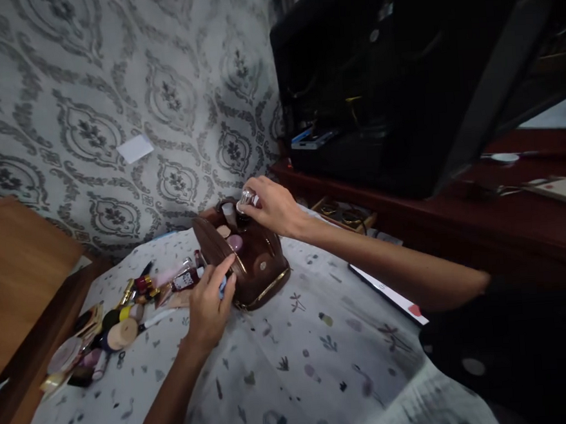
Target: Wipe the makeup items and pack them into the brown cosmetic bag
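A brown cosmetic bag (262, 265) stands unzipped on a white patterned bedsheet (294, 366), with a few small containers showing in its mouth. My right hand (275, 206) hovers over the bag's top, fingers pinched on a small bottle with a clear faceted cap (246, 200). My left hand (210, 304) grips the bag's near rim, holding the mouth apart. A small blue item shows between its fingertips and the bag.
Several cosmetics (120, 314) lie scattered on the sheet left of the bag. A wooden board (15, 269) sits at far left. A dark red low cabinet (458, 225) with a black screen (400, 81) stands at right. Patterned wallpaper is behind.
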Demonstrator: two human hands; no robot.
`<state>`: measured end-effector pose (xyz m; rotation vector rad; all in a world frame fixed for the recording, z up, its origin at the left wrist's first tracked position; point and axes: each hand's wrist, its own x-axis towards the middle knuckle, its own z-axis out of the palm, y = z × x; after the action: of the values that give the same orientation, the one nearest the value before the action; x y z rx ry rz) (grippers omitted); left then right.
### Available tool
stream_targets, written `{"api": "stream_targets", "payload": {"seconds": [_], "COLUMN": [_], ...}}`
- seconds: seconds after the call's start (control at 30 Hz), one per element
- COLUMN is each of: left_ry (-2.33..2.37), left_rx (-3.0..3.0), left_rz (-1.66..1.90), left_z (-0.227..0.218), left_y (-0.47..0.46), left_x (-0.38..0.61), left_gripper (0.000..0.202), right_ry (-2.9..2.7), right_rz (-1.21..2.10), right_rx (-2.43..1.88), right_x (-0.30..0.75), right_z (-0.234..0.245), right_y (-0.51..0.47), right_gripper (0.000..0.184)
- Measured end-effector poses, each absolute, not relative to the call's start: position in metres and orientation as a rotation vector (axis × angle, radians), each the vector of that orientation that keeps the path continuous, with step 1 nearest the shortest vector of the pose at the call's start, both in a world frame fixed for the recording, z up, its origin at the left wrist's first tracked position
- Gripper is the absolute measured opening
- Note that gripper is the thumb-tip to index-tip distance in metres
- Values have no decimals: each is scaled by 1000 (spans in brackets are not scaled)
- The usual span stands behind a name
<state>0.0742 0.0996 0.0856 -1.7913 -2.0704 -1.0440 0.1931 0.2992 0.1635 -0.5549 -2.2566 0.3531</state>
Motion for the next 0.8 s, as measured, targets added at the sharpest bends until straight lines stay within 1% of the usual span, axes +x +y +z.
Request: {"api": "stream_targets", "payload": {"seconds": [0.13,0.37,0.63,0.8], "left_ry": [-2057,-2024,-2007,-1998], "left_rx": [-1788,-1796,-1789,-1791], "left_rz": [-1069,-1061,-999,-971], "left_z": [82,81,78,76], "left_y": [99,98,98,98], "left_x": [73,73,71,69], "left_gripper": [40,39,40,40], "right_ry": [-2462,-2606,-2762,-2834], "right_rz": [200,5,61,122], "right_rx": [-575,-546,-561,-599], "right_x": [172,145,124,112], "right_z": [169,169,173,172], "right_y": [298,303,299,303], "right_gripper": [15,23,39,41]}}
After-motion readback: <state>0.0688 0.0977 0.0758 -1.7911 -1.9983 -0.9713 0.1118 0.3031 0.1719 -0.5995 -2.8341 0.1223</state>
